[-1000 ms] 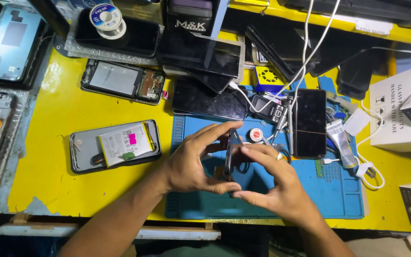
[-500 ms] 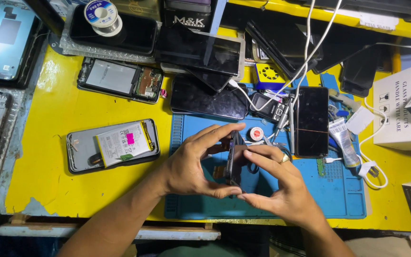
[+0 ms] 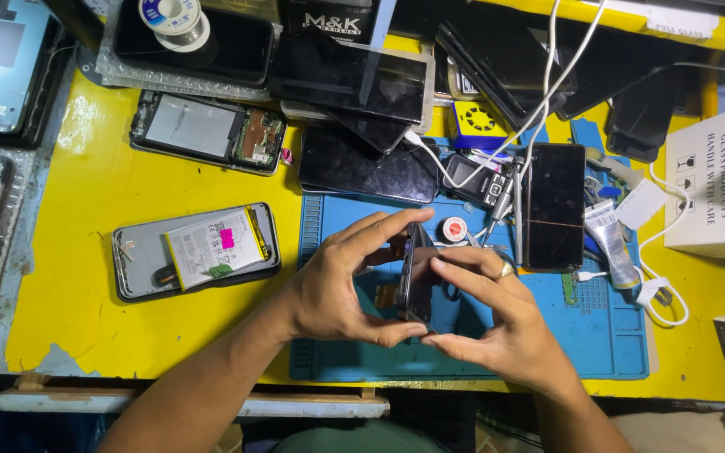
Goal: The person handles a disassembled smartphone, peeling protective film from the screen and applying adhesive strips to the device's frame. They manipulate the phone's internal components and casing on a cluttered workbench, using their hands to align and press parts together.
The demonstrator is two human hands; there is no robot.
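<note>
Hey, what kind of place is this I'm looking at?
Most likely a phone repair bench: opened phones with batteries showing, a blue work mat, and both hands holding a phone on edge.

- The phone (image 3: 414,277) stands on edge at the frame centre, between the left hand (image 3: 333,289) and the right hand (image 3: 497,323), above the mat (image 3: 614,335).
- An opened phone (image 3: 195,250) lies left of the mat.
- A box (image 3: 715,184) sits at the right edge.

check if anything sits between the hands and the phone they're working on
Nothing visible does. The left hand and right hand already grip the dark phone directly, held on edge above the blue mat.
</note>
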